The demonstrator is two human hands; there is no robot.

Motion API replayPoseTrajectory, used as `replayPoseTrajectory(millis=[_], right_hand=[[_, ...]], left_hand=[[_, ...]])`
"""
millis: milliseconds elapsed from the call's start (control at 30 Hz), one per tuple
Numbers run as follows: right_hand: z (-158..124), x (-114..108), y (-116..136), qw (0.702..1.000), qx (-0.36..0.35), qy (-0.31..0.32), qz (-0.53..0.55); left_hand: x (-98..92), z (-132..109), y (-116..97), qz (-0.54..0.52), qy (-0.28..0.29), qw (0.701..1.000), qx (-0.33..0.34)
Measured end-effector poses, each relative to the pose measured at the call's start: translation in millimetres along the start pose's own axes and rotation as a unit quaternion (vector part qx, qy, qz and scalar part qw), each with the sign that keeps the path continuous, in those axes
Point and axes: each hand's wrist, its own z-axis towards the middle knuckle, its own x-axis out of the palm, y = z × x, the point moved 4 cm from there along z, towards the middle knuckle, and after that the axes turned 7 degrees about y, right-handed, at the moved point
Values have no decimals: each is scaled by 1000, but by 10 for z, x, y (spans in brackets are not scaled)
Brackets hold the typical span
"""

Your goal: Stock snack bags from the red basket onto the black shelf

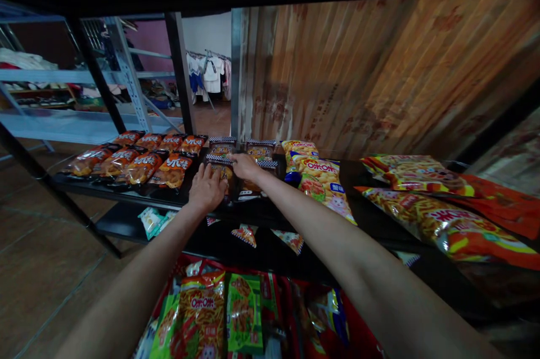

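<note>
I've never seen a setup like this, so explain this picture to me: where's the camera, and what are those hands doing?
There's no machine: these are one person's bare hands, seen from a camera worn on their head, looking forward and down. The left hand and right hand are both at a dark packet with a checkered edge, on a black shelf. Whether they grip it or only touch it isn't clear. Orange-and-black packets lie to the left, yellow packets to the right, and more snack packets sit below.
</note>
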Motion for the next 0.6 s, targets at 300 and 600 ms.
replayPoseTrajectory(millis=[300,600], right_hand=[[519,82,-115,999,20,24,-39],[636,170,-200,996,55,36,-61]], left_hand=[[68,43,29,69,21,997,-40],[142,6,49,72,-26,996,-53]])
